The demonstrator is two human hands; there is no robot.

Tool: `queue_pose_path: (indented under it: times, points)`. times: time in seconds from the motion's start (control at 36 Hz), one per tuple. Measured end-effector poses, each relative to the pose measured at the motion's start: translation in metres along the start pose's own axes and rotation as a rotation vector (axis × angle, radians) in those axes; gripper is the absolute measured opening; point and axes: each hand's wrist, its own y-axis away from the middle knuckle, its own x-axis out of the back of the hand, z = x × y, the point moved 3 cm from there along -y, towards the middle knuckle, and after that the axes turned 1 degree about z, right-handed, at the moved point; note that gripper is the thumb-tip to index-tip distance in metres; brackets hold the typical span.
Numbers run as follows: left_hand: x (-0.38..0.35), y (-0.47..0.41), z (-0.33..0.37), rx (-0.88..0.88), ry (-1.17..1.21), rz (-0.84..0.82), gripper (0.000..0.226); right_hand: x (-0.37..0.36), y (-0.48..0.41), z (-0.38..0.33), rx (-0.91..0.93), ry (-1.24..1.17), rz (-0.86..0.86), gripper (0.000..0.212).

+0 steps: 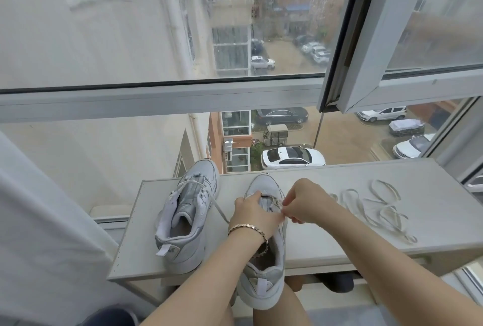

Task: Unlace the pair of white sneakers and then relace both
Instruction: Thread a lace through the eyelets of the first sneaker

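Fingers (254, 195) of left hand (249, 213) curled on nearer sneaker (264, 276), right hand (305, 203) fingers pinching lace (279, 204).

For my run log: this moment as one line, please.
near sneaker | left hand holds its upper | right hand pinches lace at eyelets | far sneaker partly laced | spare lace loose on shelf

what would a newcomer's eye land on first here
Both hands meet at the middle sneaker on the white shelf: the left hand holds its upper, the right hand pinches a lace end by its eyelets. A loose lace sprawls to the right, and a second sneaker sits to the left.
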Motion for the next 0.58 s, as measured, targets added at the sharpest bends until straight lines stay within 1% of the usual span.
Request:
queue_pose_path:
  times: [0.08, 0.14, 0.17, 0.19, 0.25, 0.33, 0.39, 0.42, 0.47, 0.5, 0.58]
  points:
    - [0.003, -0.001, -0.001, 0.003, -0.005, -0.020, 0.070, 0.013, 0.012, 0.006, 0.051, 0.082, -0.034, 0.015]
    - [0.006, -0.002, -0.003, 0.011, -0.005, -0.027, 0.071, 0.026, 0.018, 0.015, 0.112, 0.088, 0.016, 0.013]
    - [0.008, -0.002, -0.004, 0.014, -0.007, -0.025, 0.071, 0.032, 0.020, 0.022, 0.140, 0.054, 0.055, 0.013]
    - [0.009, -0.003, -0.006, 0.018, -0.009, -0.020, 0.071, 0.036, 0.022, 0.030, 0.152, -0.032, 0.084, 0.014]
    - [0.012, -0.003, -0.008, 0.018, -0.009, -0.008, 0.070, 0.037, 0.025, 0.046, 0.145, -0.296, 0.112, 0.020]
    - [0.013, -0.003, -0.009, 0.021, -0.006, 0.005, 0.070, 0.023, 0.029, 0.055, 0.149, -0.651, 0.102, 0.025]
    - [0.013, -0.003, -0.008, 0.026, -0.015, 0.005, 0.070, 0.008, 0.029, 0.051, 0.149, -1.025, 0.050, 0.031]
    - [0.013, -0.003, -0.009, 0.028, -0.019, 0.005, 0.070, 0.001, 0.027, 0.048, 0.157, -1.215, 0.006, 0.030]
    - [0.014, -0.003, -0.009, 0.035, -0.023, 0.011, 0.070, -0.009, 0.026, 0.039, 0.208, -1.498, -0.096, 0.014]
    - [0.015, -0.004, -0.010, 0.040, -0.022, 0.016, 0.071, -0.012, 0.026, 0.034, 0.245, -1.584, -0.127, 0.008]
    - [0.019, -0.006, -0.012, 0.055, -0.011, 0.027, 0.070, -0.011, 0.028, 0.022, 0.318, -1.750, -0.216, 0.005]
